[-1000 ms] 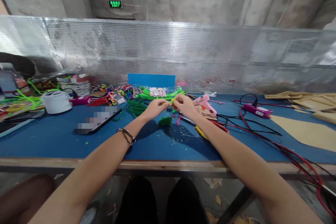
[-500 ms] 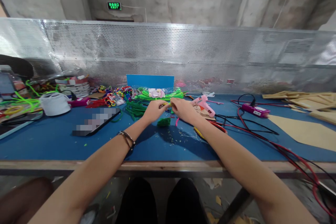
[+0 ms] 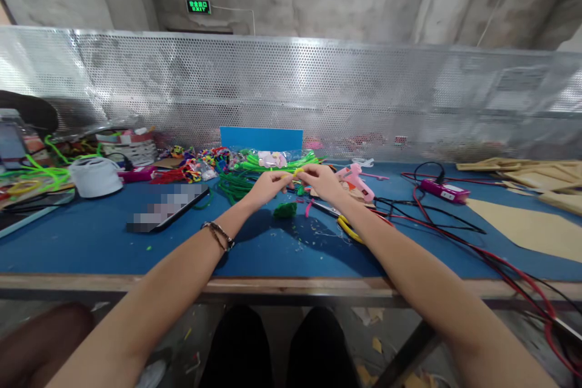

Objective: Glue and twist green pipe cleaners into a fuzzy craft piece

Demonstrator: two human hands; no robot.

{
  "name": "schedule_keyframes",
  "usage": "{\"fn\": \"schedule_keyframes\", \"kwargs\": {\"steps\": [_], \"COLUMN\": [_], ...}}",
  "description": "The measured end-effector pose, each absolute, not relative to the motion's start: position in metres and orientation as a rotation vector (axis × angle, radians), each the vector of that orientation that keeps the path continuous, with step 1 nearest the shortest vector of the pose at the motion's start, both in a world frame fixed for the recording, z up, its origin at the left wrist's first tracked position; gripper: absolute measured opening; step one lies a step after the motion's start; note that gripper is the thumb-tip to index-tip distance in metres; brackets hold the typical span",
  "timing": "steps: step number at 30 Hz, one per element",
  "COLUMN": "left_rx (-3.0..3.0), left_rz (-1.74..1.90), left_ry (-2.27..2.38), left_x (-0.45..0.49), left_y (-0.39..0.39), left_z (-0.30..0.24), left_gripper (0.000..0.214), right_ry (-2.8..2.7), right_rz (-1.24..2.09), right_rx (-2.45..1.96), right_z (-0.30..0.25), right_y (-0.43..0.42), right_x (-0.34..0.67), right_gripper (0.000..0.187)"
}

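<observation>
Both my hands meet above the middle of the blue table. A short yellow pipe cleaner (image 3: 297, 173) is pinched between the fingertips of my left hand (image 3: 267, 189) and my right hand (image 3: 322, 182); the fingers partly cover it. Below them on the table lies a small dark green fuzzy piece (image 3: 285, 210). Scissors with yellow handles (image 3: 349, 229) rest under my right forearm, next to a pink bit of stem (image 3: 308, 208). Behind my left hand are dark green pipe cleaners (image 3: 233, 187), and farther back a bagged bright green bundle (image 3: 297, 163).
A pink glue gun (image 3: 357, 180) lies right of my hands, with black and red cables (image 3: 431, 225) and a purple power strip (image 3: 443, 190) beyond. On the left are a phone (image 3: 170, 205) and a white roll (image 3: 94, 177). A perforated metal screen (image 3: 364, 97) stands behind.
My right hand has lifted and turned slightly, so more of the yellow pipe cleaner shows between the fingertips. The scissors are less covered by my right arm.
</observation>
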State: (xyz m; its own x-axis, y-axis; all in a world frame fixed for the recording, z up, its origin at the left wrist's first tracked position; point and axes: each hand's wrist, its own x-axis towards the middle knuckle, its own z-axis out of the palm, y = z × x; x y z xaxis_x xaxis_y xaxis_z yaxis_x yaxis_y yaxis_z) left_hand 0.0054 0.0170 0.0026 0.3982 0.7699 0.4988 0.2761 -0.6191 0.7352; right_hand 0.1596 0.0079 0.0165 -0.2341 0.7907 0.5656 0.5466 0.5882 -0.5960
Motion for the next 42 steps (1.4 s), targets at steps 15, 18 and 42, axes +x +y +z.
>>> {"fn": "schedule_keyframes", "kwargs": {"steps": [15, 18, 42], "left_rx": [2.454, 2.217, 2.233], "left_rz": [1.263, 1.259, 1.126], "left_ry": [1.097, 0.956, 1.016], "left_x": [0.008, 0.007, 0.01], "left_y": [0.014, 0.014, 0.018], "left_z": [0.002, 0.004, -0.003], "left_gripper": [0.021, 0.026, 0.025], "right_ry": [-2.221, -1.932, -2.386], "right_rz": [-0.301, 0.23, -0.602], "right_rx": [-1.256, -1.044, -1.41], "right_z": [0.024, 0.021, 0.026], "right_y": [-0.009, 0.0, -0.01], "right_x": [0.151, 0.155, 0.152], "right_gripper": [0.015, 0.01, 0.02]}}
